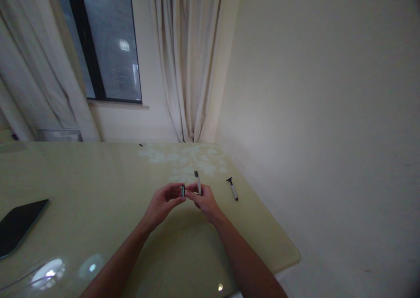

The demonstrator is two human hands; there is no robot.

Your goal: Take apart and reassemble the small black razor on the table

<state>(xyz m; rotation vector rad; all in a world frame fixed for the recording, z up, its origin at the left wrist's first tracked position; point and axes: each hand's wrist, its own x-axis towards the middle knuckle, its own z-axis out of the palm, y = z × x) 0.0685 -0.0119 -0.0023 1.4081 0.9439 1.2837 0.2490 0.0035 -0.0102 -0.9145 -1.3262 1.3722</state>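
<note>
Between the thumb and fingers of my left hand (163, 201) is a small dark piece with a teal strip, which looks like a razor cartridge (183, 191). My right hand (207, 202) grips a toothbrush (198, 184) with a pale handle, its dark head pointing up and away from me. The right fingertips reach close to the cartridge; whether they touch it I cannot tell. On the table to the right of my hands lies a razor (233, 189) with a grey-and-black handle and a dark head.
The glossy yellowish table (108, 188) has a rounded right corner beside the wall. A black flat device (22, 223) lies at the left edge of view. Near the back edge is a tiny dark object (141, 145). Curtains (187, 61) and a window stand behind.
</note>
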